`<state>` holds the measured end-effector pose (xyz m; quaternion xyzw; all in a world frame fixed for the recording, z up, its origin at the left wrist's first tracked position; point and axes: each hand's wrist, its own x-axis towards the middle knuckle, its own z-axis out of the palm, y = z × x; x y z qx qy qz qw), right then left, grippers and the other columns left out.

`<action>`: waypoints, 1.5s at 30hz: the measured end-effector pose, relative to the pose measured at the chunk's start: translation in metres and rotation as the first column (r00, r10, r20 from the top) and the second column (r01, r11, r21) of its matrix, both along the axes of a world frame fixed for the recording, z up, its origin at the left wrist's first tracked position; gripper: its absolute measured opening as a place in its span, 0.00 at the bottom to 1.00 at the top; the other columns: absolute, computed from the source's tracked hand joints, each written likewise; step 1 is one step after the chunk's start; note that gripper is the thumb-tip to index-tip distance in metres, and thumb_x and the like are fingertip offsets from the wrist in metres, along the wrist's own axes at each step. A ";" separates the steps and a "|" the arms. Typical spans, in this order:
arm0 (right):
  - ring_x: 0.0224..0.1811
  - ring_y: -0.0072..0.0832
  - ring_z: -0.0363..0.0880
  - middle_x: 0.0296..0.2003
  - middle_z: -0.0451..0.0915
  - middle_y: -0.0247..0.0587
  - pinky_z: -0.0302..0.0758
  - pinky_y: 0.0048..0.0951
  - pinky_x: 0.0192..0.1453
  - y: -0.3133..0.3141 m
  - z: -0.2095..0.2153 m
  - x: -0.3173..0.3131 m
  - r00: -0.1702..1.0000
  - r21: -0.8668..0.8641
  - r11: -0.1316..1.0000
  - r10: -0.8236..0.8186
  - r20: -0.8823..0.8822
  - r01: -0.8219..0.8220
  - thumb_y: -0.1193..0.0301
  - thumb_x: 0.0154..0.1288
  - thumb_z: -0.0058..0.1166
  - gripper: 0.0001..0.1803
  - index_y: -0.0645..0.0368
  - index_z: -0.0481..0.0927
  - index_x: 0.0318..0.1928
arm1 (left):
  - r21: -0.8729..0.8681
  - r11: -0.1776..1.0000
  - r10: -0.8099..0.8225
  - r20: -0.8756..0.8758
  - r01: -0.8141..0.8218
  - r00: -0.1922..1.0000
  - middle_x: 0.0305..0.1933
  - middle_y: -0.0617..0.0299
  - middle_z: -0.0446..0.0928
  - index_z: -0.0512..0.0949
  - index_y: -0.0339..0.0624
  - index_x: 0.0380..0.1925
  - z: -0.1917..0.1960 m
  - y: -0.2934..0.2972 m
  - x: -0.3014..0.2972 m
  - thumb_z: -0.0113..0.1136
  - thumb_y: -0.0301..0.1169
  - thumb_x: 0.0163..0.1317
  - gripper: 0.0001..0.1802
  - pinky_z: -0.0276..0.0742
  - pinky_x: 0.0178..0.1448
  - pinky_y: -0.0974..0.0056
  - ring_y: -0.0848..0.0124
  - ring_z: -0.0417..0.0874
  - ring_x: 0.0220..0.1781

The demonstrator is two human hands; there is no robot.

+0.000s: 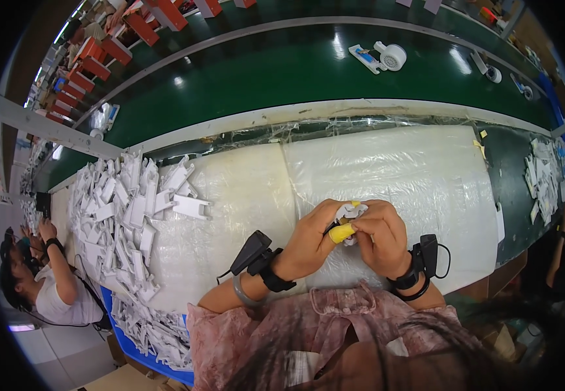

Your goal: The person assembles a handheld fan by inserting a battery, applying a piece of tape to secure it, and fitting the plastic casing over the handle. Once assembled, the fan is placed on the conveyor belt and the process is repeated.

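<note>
Above the plastic-covered work mat, my left hand [310, 241] and my right hand [381, 240] meet, both with fingers closed on a small white plastic part [350, 212]. Yellow wrapping [342, 233] covers my left thumb, which presses against the part. Much of the part is hidden by my fingers, so its full shape does not show. To the left of my hands lies a large heap of white plastic pieces [123, 202], flat and elongated, several with forked ends.
A blue bin [123, 335] with more white pieces stands at the lower left. Beyond the mat [387, 153] runs a green conveyor [263, 85] carrying white assemblies [392, 57]. Another white heap [543, 179] lies far right. A person [54, 287] works at the left.
</note>
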<state>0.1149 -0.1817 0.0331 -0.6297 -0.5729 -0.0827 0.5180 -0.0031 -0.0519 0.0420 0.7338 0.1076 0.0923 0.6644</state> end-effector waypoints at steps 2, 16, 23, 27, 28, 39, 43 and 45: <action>0.35 0.41 0.77 0.32 0.75 0.42 0.77 0.36 0.41 -0.001 0.000 -0.001 1.000 -0.005 1.000 0.000 -0.004 0.000 0.87 0.44 0.60 0.15 0.62 0.77 0.35 | -0.005 1.000 0.008 -0.003 -0.008 1.000 0.48 0.49 0.73 0.70 0.36 0.56 -0.001 -0.001 -0.001 0.52 0.23 0.62 0.20 0.73 0.51 0.62 0.55 0.77 0.47; 0.34 0.38 0.77 0.31 0.74 0.41 0.78 0.37 0.44 0.001 -0.001 -0.006 0.997 -0.029 1.000 0.000 -0.077 -0.003 0.88 0.48 0.57 0.13 0.62 0.77 0.36 | 0.062 0.997 0.049 0.048 -0.052 0.998 0.44 0.49 0.75 0.72 0.36 0.52 -0.006 -0.001 -0.002 0.53 0.23 0.61 0.18 0.73 0.49 0.61 0.55 0.78 0.43; 0.33 0.38 0.77 0.30 0.74 0.40 0.79 0.36 0.42 0.001 -0.003 -0.006 0.998 -0.019 1.000 -0.015 -0.054 0.014 0.88 0.47 0.59 0.14 0.62 0.78 0.36 | 0.071 0.996 0.040 0.114 -0.048 0.993 0.37 0.61 0.73 0.73 0.34 0.51 -0.007 -0.001 0.001 0.50 0.24 0.67 0.13 0.72 0.32 0.73 0.78 0.75 0.29; 0.33 0.37 0.77 0.30 0.74 0.40 0.79 0.36 0.42 0.003 -0.002 -0.006 0.998 -0.010 1.000 -0.017 -0.052 0.017 0.89 0.47 0.59 0.15 0.62 0.78 0.36 | -0.129 0.991 0.043 0.069 -0.034 0.997 0.35 0.64 0.72 0.70 0.35 0.53 -0.005 -0.004 0.000 0.50 0.29 0.70 0.14 0.71 0.31 0.74 0.80 0.73 0.29; 0.33 0.37 0.77 0.30 0.74 0.40 0.79 0.36 0.42 0.002 -0.001 -0.006 0.999 -0.011 1.000 -0.015 -0.051 0.014 0.89 0.47 0.59 0.15 0.62 0.78 0.36 | -0.194 0.981 0.034 0.035 -0.027 0.999 0.34 0.65 0.71 0.70 0.35 0.53 -0.005 -0.005 0.000 0.50 0.30 0.71 0.15 0.70 0.30 0.74 0.80 0.73 0.29; 0.30 0.34 0.75 0.29 0.72 0.39 0.78 0.36 0.42 0.001 0.002 -0.010 0.997 -0.047 0.999 -0.004 -0.075 0.000 0.89 0.49 0.58 0.14 0.63 0.78 0.37 | -0.239 0.970 0.051 0.002 -0.049 0.999 0.32 0.64 0.71 0.72 0.35 0.45 -0.003 -0.007 -0.003 0.48 0.26 0.70 0.08 0.69 0.27 0.74 0.80 0.73 0.27; 0.29 0.34 0.75 0.29 0.72 0.39 0.79 0.37 0.43 0.003 0.002 -0.011 0.998 -0.040 0.999 -0.006 -0.068 0.004 0.89 0.49 0.58 0.14 0.63 0.78 0.37 | -0.229 0.971 0.078 0.020 -0.072 0.997 0.31 0.65 0.72 0.73 0.35 0.44 -0.001 -0.007 -0.004 0.49 0.28 0.70 0.09 0.68 0.27 0.73 0.81 0.73 0.25; 0.28 0.34 0.75 0.29 0.73 0.40 0.80 0.37 0.44 0.002 0.002 -0.012 0.996 -0.037 0.999 -0.010 -0.093 0.006 0.89 0.50 0.58 0.13 0.63 0.78 0.37 | -0.214 0.975 0.070 0.018 -0.065 0.997 0.31 0.64 0.72 0.73 0.35 0.45 -0.003 -0.006 -0.003 0.50 0.28 0.70 0.09 0.68 0.27 0.73 0.81 0.73 0.25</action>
